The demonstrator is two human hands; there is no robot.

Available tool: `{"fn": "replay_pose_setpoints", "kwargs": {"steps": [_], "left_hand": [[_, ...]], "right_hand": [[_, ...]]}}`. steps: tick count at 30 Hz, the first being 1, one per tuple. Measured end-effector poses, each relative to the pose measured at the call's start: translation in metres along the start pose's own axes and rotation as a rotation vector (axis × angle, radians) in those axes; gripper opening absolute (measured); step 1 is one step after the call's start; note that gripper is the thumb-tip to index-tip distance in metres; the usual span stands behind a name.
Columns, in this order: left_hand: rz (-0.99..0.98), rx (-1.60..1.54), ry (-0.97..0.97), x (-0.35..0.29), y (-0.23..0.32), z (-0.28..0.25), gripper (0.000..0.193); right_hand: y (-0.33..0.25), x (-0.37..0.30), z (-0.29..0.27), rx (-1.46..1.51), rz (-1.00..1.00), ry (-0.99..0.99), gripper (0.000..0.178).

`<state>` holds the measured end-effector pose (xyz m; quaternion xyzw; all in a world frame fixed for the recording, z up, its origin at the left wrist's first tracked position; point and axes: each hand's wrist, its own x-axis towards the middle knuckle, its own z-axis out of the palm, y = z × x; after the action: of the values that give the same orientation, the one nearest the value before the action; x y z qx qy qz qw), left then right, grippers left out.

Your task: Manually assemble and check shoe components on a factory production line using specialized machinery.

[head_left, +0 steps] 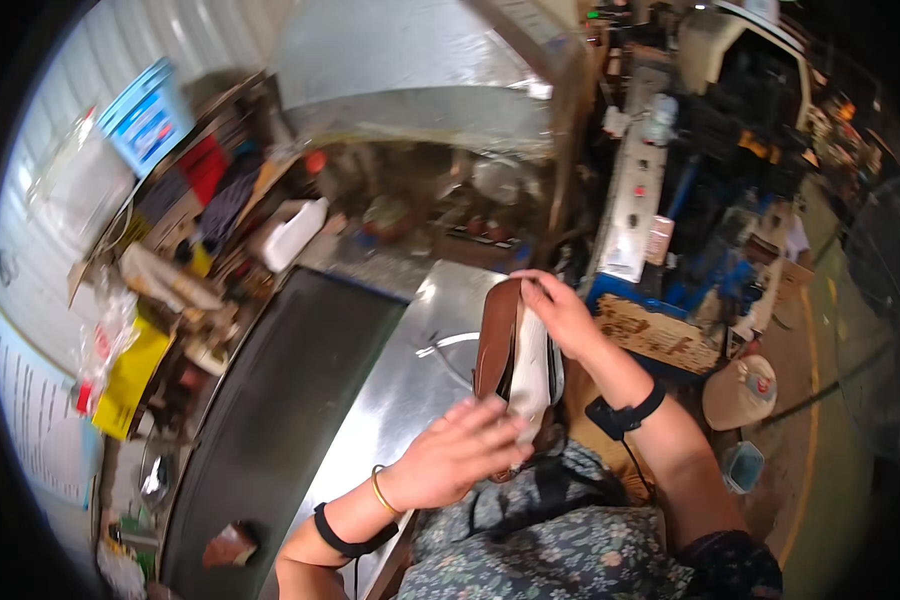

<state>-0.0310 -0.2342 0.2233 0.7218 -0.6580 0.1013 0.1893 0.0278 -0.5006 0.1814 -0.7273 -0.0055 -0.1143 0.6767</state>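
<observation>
Pinching brown-and-cream article (pixel 500 345) at far end with right hand (pixel 562 318); best steadied at near end by loosely spread left hand (pixel 455 452).

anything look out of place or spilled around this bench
Mildly: a small, irregular brown piece lies loose on the dark belt, apart from the brown-and-white bag in hand, so it looks stray. I see no obvious spill.

The left forearm (pixel 312 567) runs in from seven o'clock; the left hand (pixel 448 456), at six o'clock, is back-up with blurred, outstretched fingers toward two. The right forearm (pixel 688 472) slants from four-thirty; the right hand (pixel 562 318) lies toward three, fingers pointing toward ten-thirty.
</observation>
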Motion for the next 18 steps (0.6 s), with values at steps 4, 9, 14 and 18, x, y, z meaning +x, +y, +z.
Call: {"fn": "replay_pose_setpoints", "kwargs": {"steps": [4, 9, 14, 18], "left_hand": [[-0.725, -0.938, 0.326, 0.042, -0.045, 0.091, 0.086], [-0.657, -1.163, 0.344, 0.064, -0.063, 0.141, 0.09], [-0.713, -1.04, 0.453, 0.059, -0.073, 0.168, 0.079], [-0.757, -0.879, 0.408, 0.054, -0.078, 0.177, 0.075]], "right_hand": [[0.01, -0.061, -0.013, -0.324, -0.069, -0.043, 0.039], [0.03, -0.062, -0.026, -0.304, -0.012, -0.179, 0.04], [0.053, -0.048, -0.018, -0.321, -0.003, -0.148, 0.035], [0.06, -0.044, -0.01, -0.364, -0.101, -0.071, 0.032]]}}
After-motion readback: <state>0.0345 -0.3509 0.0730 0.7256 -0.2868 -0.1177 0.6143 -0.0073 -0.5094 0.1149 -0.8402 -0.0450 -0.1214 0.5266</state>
